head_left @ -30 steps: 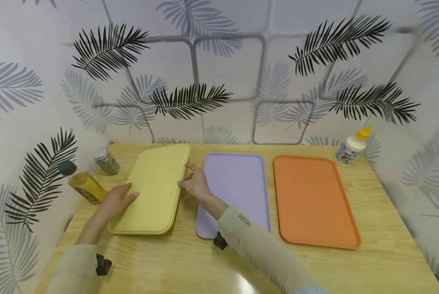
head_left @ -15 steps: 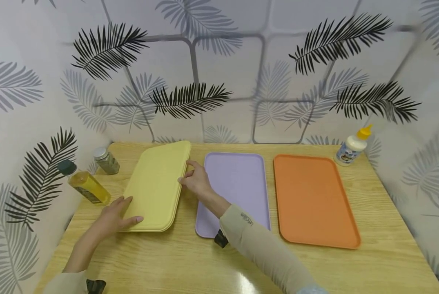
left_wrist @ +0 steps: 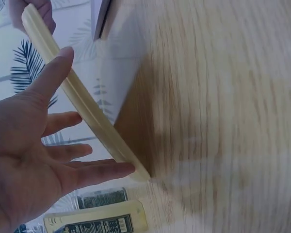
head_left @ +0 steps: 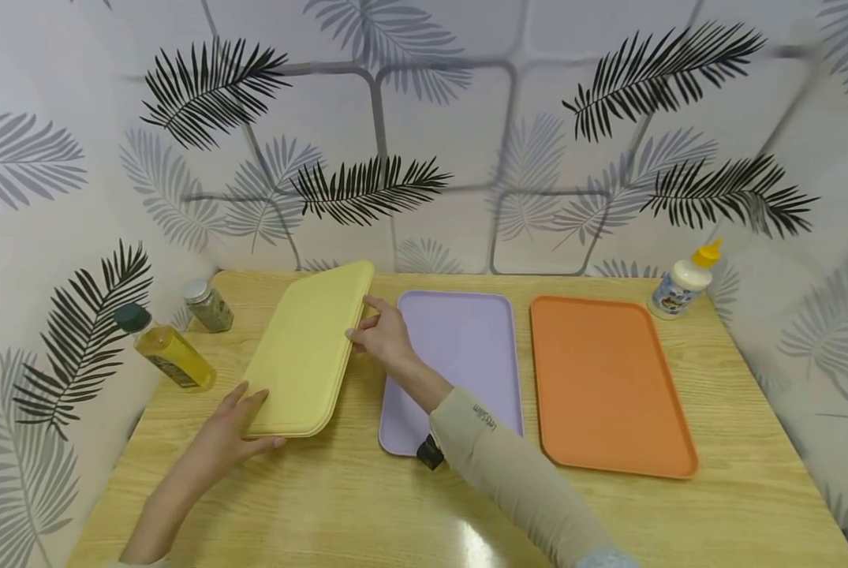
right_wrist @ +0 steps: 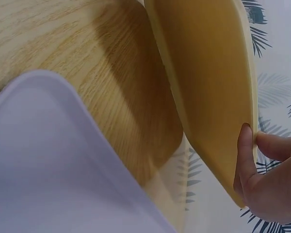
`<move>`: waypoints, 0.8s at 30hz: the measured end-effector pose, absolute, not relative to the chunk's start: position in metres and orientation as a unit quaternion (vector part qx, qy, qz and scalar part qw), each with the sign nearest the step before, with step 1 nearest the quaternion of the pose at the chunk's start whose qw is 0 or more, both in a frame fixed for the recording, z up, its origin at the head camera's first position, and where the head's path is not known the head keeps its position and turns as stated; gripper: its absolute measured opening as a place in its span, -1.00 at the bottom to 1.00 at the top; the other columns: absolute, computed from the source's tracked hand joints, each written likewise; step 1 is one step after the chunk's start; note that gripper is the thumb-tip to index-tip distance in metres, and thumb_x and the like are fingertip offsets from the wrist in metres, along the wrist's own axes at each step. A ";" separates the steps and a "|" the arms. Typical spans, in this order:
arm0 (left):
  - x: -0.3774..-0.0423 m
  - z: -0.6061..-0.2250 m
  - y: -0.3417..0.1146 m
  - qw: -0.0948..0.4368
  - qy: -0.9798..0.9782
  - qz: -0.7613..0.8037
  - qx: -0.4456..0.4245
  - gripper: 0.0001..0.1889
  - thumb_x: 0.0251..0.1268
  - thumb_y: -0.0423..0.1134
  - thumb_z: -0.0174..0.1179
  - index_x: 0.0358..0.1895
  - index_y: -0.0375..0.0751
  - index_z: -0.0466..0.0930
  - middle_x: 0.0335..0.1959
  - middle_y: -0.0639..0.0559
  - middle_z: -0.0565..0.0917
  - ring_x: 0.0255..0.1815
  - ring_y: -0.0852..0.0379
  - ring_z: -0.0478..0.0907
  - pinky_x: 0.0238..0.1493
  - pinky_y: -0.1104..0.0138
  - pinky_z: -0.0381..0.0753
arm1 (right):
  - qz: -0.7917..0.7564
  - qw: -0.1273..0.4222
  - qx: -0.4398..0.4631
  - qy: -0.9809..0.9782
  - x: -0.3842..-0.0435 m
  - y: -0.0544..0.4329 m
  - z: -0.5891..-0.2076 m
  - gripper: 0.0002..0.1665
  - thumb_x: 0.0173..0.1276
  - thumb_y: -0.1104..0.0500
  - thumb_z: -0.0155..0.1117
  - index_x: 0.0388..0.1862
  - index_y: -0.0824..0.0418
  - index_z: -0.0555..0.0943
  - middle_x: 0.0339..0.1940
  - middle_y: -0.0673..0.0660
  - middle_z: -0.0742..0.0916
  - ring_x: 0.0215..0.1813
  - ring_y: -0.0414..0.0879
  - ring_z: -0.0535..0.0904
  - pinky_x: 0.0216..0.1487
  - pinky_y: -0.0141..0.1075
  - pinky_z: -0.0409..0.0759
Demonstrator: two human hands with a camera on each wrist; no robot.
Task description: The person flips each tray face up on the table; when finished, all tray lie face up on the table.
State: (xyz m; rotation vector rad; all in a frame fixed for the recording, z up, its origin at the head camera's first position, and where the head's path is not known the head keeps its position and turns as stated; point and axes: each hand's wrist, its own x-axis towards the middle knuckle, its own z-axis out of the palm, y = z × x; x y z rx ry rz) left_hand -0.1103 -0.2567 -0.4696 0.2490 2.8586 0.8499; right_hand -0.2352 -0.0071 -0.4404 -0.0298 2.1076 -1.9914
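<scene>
A yellow tray [head_left: 310, 347] with a doubled line along its rim is tilted at the left of the table, right side raised. My right hand [head_left: 384, 331] pinches that raised edge; in the right wrist view the fingers [right_wrist: 246, 150] lie on the tray's underside, which is in shadow. At the near left corner is my left hand [head_left: 235, 434], fingers spread and fairly straight. The left wrist view shows its thumb and fingertips [left_wrist: 126, 168] along the tray's edge [left_wrist: 94, 114], whose lower end meets the tabletop.
A lilac tray [head_left: 459, 355] lies flat in the middle, an orange tray [head_left: 608, 386] right of it. Left of the yellow tray stand a green-capped bottle of yellow liquid [head_left: 178, 359] and a small jar [head_left: 211, 308]. A yellow-tipped white bottle [head_left: 679, 288] stands back right.
The yellow tray's right side has risen and the tray tilts more steeply. My left hand has slid from its left side towards the near corner; my right hand keeps its pinch and has risen slightly.
</scene>
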 end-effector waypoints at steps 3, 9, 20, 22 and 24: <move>-0.106 -0.470 -0.250 0.052 0.954 0.284 0.077 -0.17 0.09 -0.02 0.40 0.35 -0.42 0.29 0.40 -0.53 0.09 0.28 -0.59 0.15 0.12 -0.32 0.33 | -0.699 0.122 -0.010 0.705 -0.236 -0.006 -0.437 -0.16 0.16 0.52 0.33 0.42 0.32 0.28 -0.43 0.08 0.55 -0.45 -0.08 0.58 -0.24 -0.23 0.71; -0.094 -0.463 -0.231 -0.012 0.951 0.293 0.096 -0.33 0.12 -0.28 0.39 0.30 -0.40 0.37 0.34 -0.46 0.27 0.22 -0.50 0.33 0.09 -0.21 0.45 | -0.717 0.130 -0.018 0.684 -0.238 -0.002 -0.430 -0.15 0.16 0.52 0.32 0.44 0.29 0.27 -0.39 0.08 0.54 -0.36 -0.01 0.60 -0.05 -0.03 0.65; -0.080 -0.451 -0.197 -0.216 0.929 0.238 0.183 -0.22 -0.21 -0.51 0.51 0.26 -0.27 0.45 0.15 -0.30 0.55 -0.35 -0.05 0.68 -0.43 0.35 0.67 | -0.746 0.128 -0.012 0.654 -0.238 -0.008 -0.419 -0.10 0.14 0.50 0.35 0.46 0.31 0.23 -0.35 0.11 0.58 -0.40 -0.06 0.63 -0.14 -0.16 0.69; -0.079 -0.448 -0.192 -0.245 0.924 0.214 0.199 -0.14 -0.27 -0.55 0.52 0.30 -0.20 0.43 0.16 -0.28 0.55 -0.58 0.17 0.57 -0.56 0.50 0.58 | -0.752 0.129 -0.013 0.646 -0.237 -0.009 -0.415 -0.10 0.14 0.49 0.36 0.46 0.29 0.24 -0.33 0.12 0.58 -0.39 -0.05 0.64 -0.16 -0.18 0.69; -0.077 -0.444 -0.188 -0.270 0.919 0.195 0.212 -0.08 -0.31 -0.57 0.52 0.32 -0.11 0.42 0.19 -0.24 0.54 -0.72 0.33 0.37 -0.68 0.59 0.44 | -0.756 0.128 -0.019 0.641 -0.237 -0.010 -0.411 -0.11 0.16 0.48 0.36 0.46 0.27 0.24 -0.31 0.13 0.59 -0.38 -0.05 0.65 -0.18 -0.21 0.70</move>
